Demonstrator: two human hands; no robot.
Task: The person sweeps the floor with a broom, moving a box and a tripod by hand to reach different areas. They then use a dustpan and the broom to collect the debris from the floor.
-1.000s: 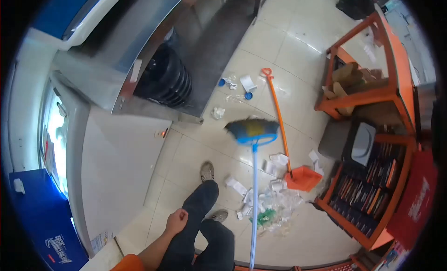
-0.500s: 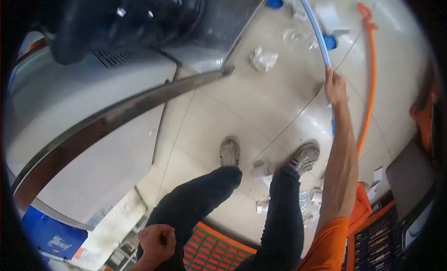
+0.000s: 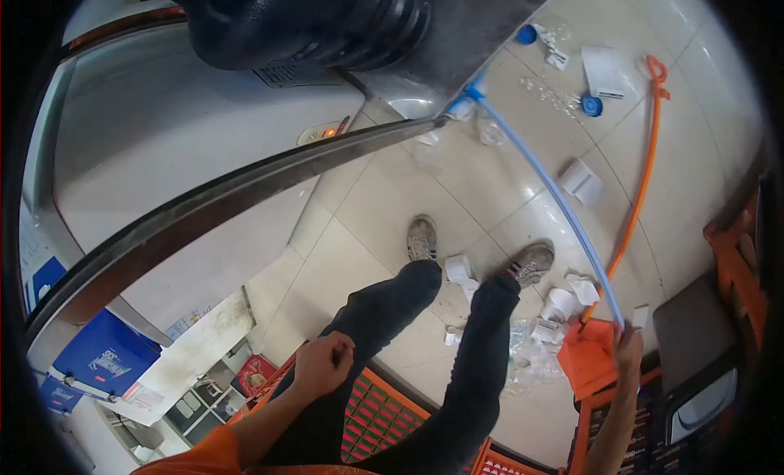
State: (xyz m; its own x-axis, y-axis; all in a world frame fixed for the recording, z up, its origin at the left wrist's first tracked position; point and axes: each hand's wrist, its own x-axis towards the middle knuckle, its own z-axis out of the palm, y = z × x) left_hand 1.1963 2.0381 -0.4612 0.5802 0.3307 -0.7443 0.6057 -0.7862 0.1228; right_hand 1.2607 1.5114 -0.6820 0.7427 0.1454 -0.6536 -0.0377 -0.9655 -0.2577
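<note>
My right hand (image 3: pixel 627 352), at the lower right, is wrapped around the end of the long blue handle of a broom (image 3: pixel 555 189). Its blurred head rests low by the corner of the metal-edged counter, with crumpled clear plastic (image 3: pixel 488 130) beside it. Under my right hand stands an orange dustpan (image 3: pixel 590 361), whose long orange handle lies across the floor toward the top right. My left hand (image 3: pixel 325 365) hangs over my left thigh, fingers curled in, nothing seen in them.
Litter covers the tiles: white paper (image 3: pixel 581 183), blue caps (image 3: pixel 591 105), a paper roll (image 3: pixel 558 304) and clear wrap. A white chest with a metal edge (image 3: pixel 245 169) stands left, a dark water bottle (image 3: pixel 327 26) above it. Orange crates (image 3: pixel 380 418) sit behind my legs.
My right hand has drawn back toward my right side, pulling the broom head into view by the counter corner. Paper pieces now lie nearer the dustpan. My left hand has moved slightly up and right.
</note>
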